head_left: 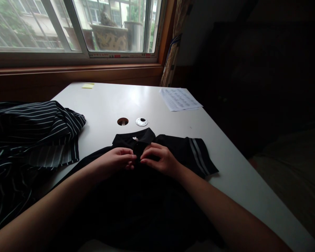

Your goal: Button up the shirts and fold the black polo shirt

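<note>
A black collared shirt (170,143) lies on the white table, its collar pointing away from me and a small white label inside the neck. Two pale stripes run round the cuff of its right-hand short sleeve. My left hand (122,158) pinches the dark cloth at the front opening, just below the collar. Close beside it, my right hand (160,157) grips the other edge of the opening between thumb and fingers. The fingertips of both hands almost meet. Any button between them is too dark to make out.
Black-and-white striped clothing (36,122) is heaped at the left. On the white table (105,101) are a cable hole (123,121), a silvery round cover (141,121), a yellow sticky note (88,85) and printed papers (180,99). A window (115,31) stands behind.
</note>
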